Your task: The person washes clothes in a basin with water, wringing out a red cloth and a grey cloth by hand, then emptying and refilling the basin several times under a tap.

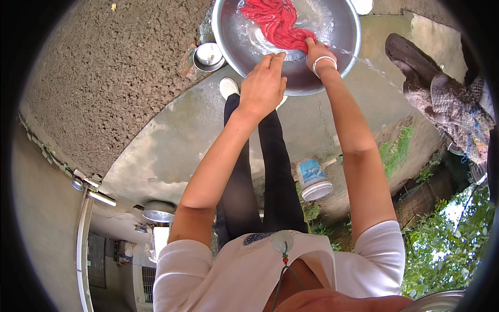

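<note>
A wide metal basin (308,80) stands before me, with water in it and a wet red cloth (275,23) lying twisted across it. My right hand (319,54), a white bangle at its wrist, grips the lower right end of the cloth inside the basin. Over the basin's near left rim hangs my left hand (266,80), thumb apart from its bent fingers, with nothing visible in it. A thin stream of water (370,64) runs between the basin's right side and the right of the view; its source cannot be made out.
Left of the basin sits a small metal bowl (208,58). Dark, wet-looking textiles (440,91) hang at the right. A labelled plastic bucket (312,171) is near my legs, on the right. Rough pebbly ground (117,74) borders the wet concrete floor (187,132).
</note>
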A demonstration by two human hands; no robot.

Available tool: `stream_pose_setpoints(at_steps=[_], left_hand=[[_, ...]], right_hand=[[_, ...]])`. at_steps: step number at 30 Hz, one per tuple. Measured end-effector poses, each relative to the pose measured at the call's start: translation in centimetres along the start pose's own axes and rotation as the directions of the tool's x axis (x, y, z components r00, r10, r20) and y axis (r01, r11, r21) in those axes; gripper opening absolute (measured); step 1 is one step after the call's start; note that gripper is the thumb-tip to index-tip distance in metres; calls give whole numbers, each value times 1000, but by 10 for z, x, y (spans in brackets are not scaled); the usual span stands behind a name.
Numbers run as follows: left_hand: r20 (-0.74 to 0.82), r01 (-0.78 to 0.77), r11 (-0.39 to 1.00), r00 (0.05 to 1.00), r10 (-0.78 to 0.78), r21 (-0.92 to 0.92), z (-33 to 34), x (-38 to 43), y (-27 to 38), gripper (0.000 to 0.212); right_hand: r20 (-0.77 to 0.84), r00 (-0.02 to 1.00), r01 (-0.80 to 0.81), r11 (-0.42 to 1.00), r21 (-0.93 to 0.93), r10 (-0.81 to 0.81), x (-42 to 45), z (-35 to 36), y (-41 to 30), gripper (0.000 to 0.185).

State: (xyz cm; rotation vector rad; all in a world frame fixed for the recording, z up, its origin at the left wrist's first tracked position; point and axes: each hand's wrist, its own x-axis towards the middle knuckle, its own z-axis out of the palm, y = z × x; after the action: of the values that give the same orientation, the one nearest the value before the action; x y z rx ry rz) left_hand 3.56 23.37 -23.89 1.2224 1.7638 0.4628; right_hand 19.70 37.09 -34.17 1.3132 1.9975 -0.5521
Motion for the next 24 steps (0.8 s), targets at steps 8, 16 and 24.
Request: stream_pose_setpoints(at_steps=[8, 16, 24], left_hand=[[-73, -184, 938, 983, 169, -293, 7, 34, 27, 60], [-127, -83, 941, 991, 44, -328, 10, 57, 22, 22], [-254, -98, 932, 967, 7, -348, -36, 23, 54, 31]], right_hand=[[-325, 920, 371, 754, 542, -219, -146, -106, -26, 16], [-702, 667, 713, 484, 507, -249, -253, -220, -25, 26], [-458, 878, 393, 752, 528, -138, -194, -94, -14, 39]])
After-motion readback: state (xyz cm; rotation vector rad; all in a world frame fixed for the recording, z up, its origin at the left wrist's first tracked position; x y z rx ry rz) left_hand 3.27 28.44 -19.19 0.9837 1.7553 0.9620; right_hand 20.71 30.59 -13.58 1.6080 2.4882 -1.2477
